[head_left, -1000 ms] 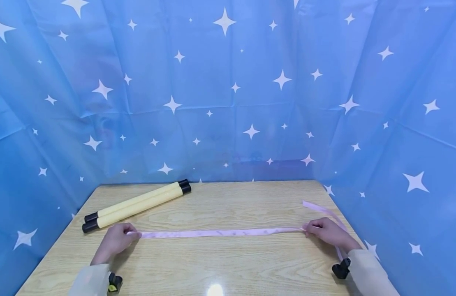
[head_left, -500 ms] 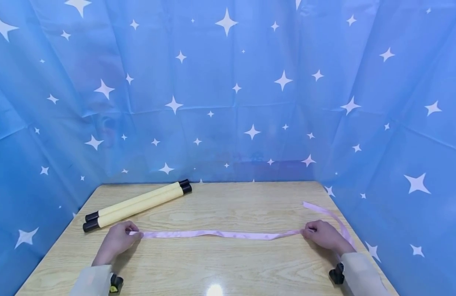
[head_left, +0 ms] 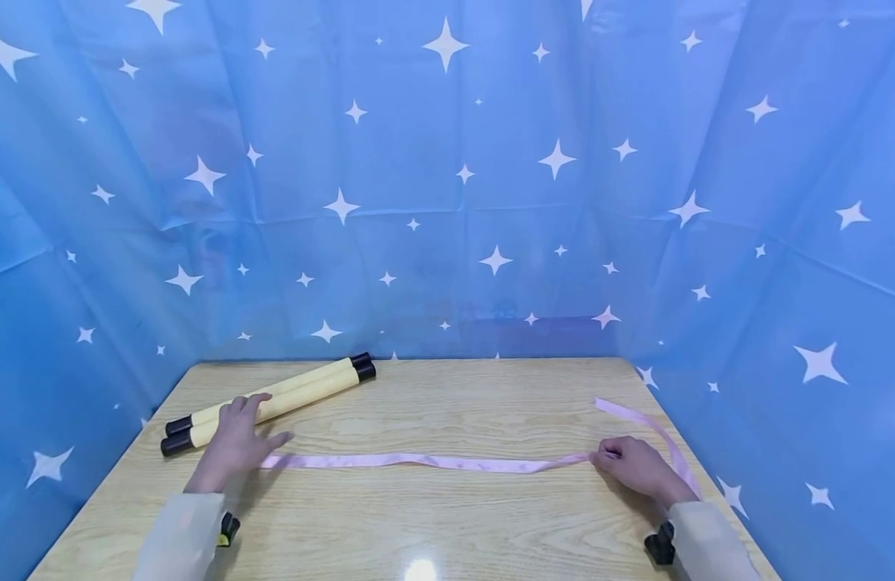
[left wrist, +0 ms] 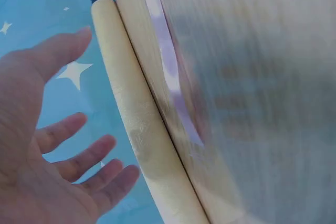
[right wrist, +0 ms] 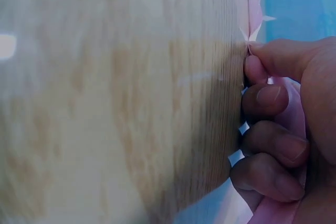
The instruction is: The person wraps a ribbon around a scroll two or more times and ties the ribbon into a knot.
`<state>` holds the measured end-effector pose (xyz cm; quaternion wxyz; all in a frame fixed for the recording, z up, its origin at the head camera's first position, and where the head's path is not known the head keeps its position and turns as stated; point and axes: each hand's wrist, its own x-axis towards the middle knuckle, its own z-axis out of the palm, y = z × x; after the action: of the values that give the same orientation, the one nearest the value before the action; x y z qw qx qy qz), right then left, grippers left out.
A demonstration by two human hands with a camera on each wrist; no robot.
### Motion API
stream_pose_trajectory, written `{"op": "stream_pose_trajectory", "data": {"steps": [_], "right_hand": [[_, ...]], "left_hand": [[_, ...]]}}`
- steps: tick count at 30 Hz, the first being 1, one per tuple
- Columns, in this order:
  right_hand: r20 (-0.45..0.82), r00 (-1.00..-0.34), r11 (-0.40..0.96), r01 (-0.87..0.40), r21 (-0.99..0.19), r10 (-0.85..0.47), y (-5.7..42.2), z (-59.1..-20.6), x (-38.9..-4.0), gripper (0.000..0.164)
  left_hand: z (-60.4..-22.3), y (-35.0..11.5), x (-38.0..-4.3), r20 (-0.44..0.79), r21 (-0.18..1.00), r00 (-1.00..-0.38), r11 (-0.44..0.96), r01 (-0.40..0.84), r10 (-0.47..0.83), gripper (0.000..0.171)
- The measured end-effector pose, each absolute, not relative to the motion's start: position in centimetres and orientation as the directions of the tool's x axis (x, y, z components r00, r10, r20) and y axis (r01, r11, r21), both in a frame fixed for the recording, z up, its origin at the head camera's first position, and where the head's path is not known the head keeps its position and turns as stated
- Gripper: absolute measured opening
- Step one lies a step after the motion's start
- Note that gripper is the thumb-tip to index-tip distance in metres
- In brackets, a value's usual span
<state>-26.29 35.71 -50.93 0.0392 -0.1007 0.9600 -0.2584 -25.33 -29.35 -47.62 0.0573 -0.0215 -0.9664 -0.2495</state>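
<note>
A pink ribbon (head_left: 447,461) lies stretched across the table from left to right. Its right part is pinched between thumb and forefinger of my right hand (head_left: 638,466); the other fingers curl in, as the right wrist view shows, and more ribbon (right wrist: 281,211) passes behind them. Beyond that hand the tail bends back towards the far right. My left hand (head_left: 232,444) has its fingers spread, with the fingertips overlapping two pale yellow rolls (head_left: 302,395) with black ends. In the left wrist view nothing is between its fingers, and the roll (left wrist: 131,98) is beside them.
The wood-grain table (head_left: 447,516) ends at the back against a blue curtain (head_left: 447,161) with white stars, which also hangs at both sides. Both rolls lie side by side at a slant, back left. A small black device (head_left: 660,545) sits at the right wrist.
My left hand has let go of the ribbon's left end and moved up to the yellow rolls, fingers spreading. The right hand shifted slightly and keeps its pinch; the ribbon slackened a little.
</note>
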Motion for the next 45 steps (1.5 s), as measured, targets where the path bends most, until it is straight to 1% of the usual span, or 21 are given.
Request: {"op": "stream_pose_trajectory", "data": {"steps": [4,8,13,19,24,29,33,37,45], "right_hand": [[-0.032,-0.978,0.84,-0.16,-0.518,-0.206,35.5,-50.8,-26.2,0.041],[-0.045,-0.98,0.842,-0.142,-0.521,-0.193,35.5,-50.8,-26.0,0.041],[-0.048,-0.982,0.838,-0.128,-0.53,-0.18,35.7,-50.8,-25.8,0.041],[-0.034,-0.986,0.846,-0.125,-0.518,-0.166,35.9,-50.7,-25.7,0.04],[-0.023,-0.986,0.846,-0.127,-0.518,-0.163,36.0,-50.5,-25.6,0.041],[-0.019,-0.987,0.85,-0.13,-0.51,-0.162,35.8,-50.6,-25.6,0.04],[-0.011,-0.986,0.85,-0.137,-0.508,-0.165,35.7,-50.8,-25.6,0.04],[-0.001,-0.986,0.856,-0.146,-0.496,-0.169,35.6,-50.9,-25.6,0.04],[0.005,-0.987,0.863,-0.143,-0.484,-0.16,35.5,-51.2,-25.6,0.041]], "left_hand": [[-47.4,-29.7,-26.6,0.166,0.443,-0.984,0.886,0.138,0.07,0.095],[-47.6,-30.2,-28.1,0.179,0.426,-0.977,0.886,0.185,0.118,0.101],[-47.9,-30.5,-30.2,0.151,0.392,-0.978,0.9,0.19,0.141,0.107],[-48.2,-30.2,-32.3,0.105,0.366,-0.981,0.911,0.19,0.163,0.108],[-48.0,-29.4,-33.2,0.05,0.343,-0.987,0.925,0.164,0.156,0.107],[-47.9,-29.0,-33.7,-0.02,0.293,-0.99,0.948,0.127,0.138,0.103],[-48.1,-29.0,-34.0,-0.042,0.245,-0.991,0.963,0.116,0.13,0.09],[-48.2,-29.2,-34.1,-0.042,0.227,-0.989,0.965,0.131,0.144,0.08],[-48.0,-29.8,-33.8,-0.033,0.242,-0.976,0.949,0.201,0.215,0.083]]}}
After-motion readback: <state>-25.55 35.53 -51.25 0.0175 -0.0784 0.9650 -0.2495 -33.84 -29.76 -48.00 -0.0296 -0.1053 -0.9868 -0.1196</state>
